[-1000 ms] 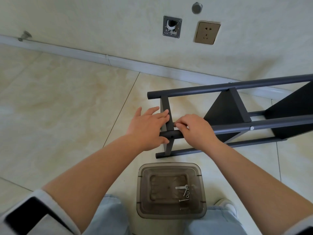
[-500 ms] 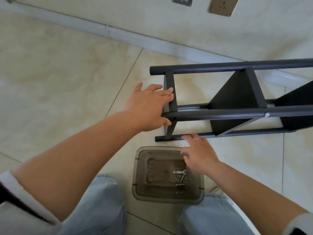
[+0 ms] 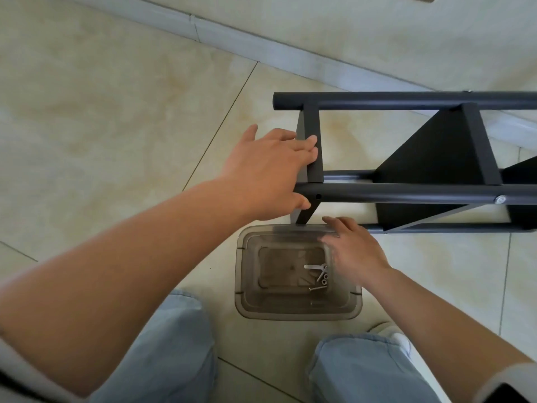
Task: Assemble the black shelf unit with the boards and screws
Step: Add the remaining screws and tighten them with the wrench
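Observation:
The black shelf unit point(image 3: 406, 100) lies on its side on the floor, running off to the right. A black board point(image 3: 430, 152) sits fixed between its tubes. My left hand point(image 3: 267, 173) holds the end board point(image 3: 315, 158), fingers laid over it and thumb under the near tube point(image 3: 406, 193). An empty screw hole shows in that tube beside my thumb. My right hand point(image 3: 353, 251) hovers with loose fingers over the right rim of a smoky plastic tub point(image 3: 247, 274). Inside the tub lie screws and a small key point(image 3: 318, 276).
A pale baseboard point(image 3: 261, 45) and wall run behind the shelf. My knees in light jeans point(image 3: 162, 344) frame the tub at the bottom. A white shoe point(image 3: 398, 335) shows by the right knee. Bare tile floor lies to the left.
My right hand left the near tube and dropped down to the tub. The view tilted downward. My left hand stayed on the end board.

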